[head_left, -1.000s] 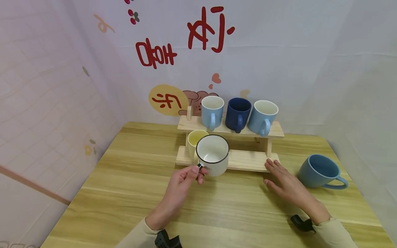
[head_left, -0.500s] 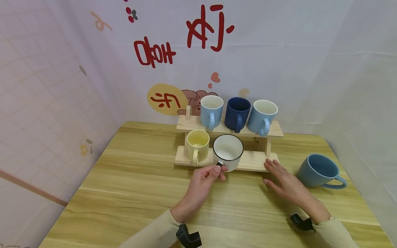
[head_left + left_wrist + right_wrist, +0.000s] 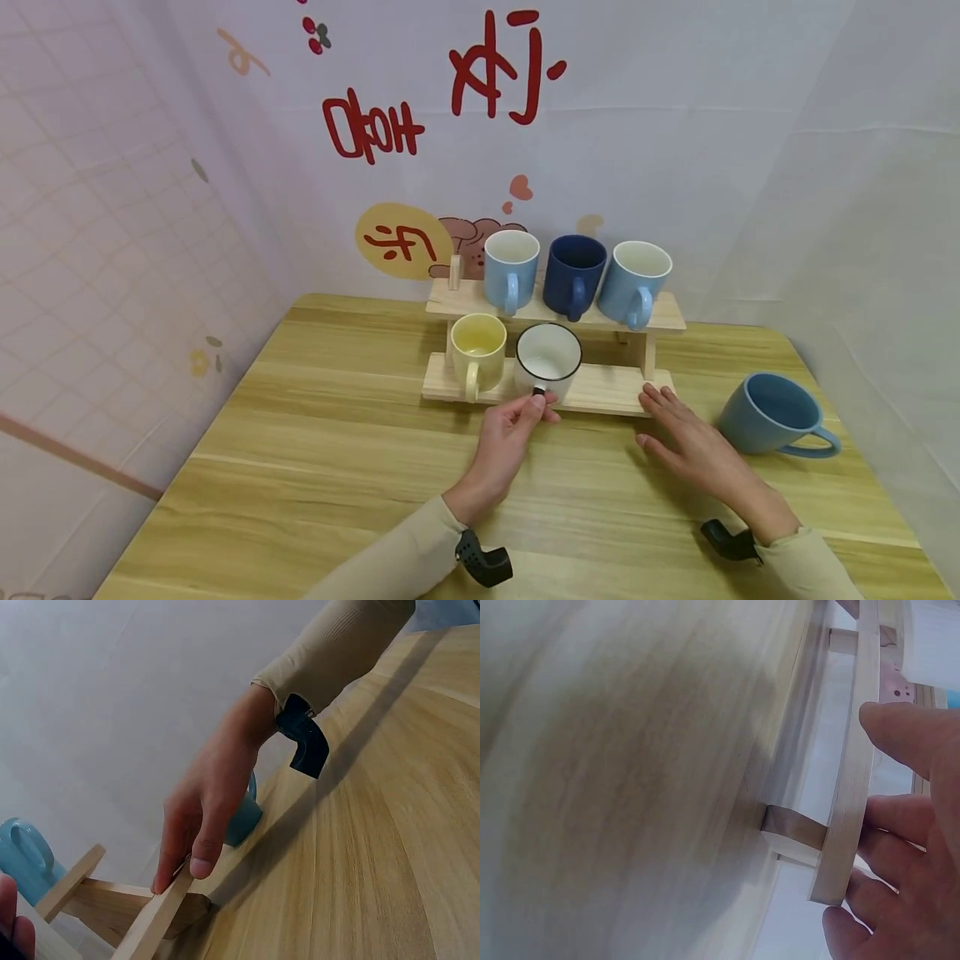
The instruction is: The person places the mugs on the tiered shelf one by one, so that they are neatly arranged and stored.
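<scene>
My left hand point(image 3: 504, 446) pinches the black handle of a white mug point(image 3: 547, 354) with a black rim. The mug is upright over the lower board of a two-tier wooden rack point(image 3: 611, 387), just right of a yellow mug point(image 3: 480, 354). At the board's right end rests my right hand point(image 3: 697, 446), fingers extended. In the right wrist view, that hand's fingers point(image 3: 889, 862) lie along the board with the thumb at its front edge. The left wrist view shows only some of my left fingers point(image 3: 16, 930) at the lower left, with the white mug mostly hidden.
On the rack's upper board stand a light blue mug point(image 3: 512, 271), a dark blue mug point(image 3: 575, 275) and another light blue mug point(image 3: 636, 283). A larger grey-blue mug point(image 3: 772, 412) stands on the wooden table point(image 3: 337, 467) right of my right hand. Fabric walls point(image 3: 675, 100) surround the table.
My left hand has carried the white mug right and slightly back, from in front of the yellow mug to over the lower board beside it. My right hand has stayed put.
</scene>
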Available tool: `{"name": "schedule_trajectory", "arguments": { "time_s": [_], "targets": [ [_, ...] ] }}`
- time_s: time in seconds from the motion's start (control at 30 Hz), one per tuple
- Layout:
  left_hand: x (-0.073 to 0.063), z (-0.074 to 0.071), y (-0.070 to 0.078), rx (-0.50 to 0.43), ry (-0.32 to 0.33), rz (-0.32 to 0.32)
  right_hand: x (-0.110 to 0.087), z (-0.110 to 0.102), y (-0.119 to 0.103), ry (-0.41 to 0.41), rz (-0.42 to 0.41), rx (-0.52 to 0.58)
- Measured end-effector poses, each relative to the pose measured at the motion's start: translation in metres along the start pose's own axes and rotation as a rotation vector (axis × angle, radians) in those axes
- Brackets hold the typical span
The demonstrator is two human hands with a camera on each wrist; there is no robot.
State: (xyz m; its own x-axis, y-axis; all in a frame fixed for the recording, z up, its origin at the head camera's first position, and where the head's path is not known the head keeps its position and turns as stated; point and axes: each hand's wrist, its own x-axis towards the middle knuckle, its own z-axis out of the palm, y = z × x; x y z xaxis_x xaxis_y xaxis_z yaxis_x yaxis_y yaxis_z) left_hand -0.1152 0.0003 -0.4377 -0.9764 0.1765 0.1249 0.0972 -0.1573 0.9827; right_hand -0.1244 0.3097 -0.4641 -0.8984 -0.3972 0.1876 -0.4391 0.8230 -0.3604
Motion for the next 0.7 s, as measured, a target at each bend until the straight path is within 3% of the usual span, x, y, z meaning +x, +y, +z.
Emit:
{"name": "schedule_trajectory", "arguments": {
  "time_s": [0.33,0.7],
  "targets": [
    [0.011,0.01,-0.01,-0.039,0.1,-0.047,0.0,0.0,-0.001,0.003,-0.005,0.005],
    [0.021,0.011,-0.012,0.002,0.097,-0.022,0.0,-0.002,-0.003,0.019,-0.018,-0.014]
  ]
}}
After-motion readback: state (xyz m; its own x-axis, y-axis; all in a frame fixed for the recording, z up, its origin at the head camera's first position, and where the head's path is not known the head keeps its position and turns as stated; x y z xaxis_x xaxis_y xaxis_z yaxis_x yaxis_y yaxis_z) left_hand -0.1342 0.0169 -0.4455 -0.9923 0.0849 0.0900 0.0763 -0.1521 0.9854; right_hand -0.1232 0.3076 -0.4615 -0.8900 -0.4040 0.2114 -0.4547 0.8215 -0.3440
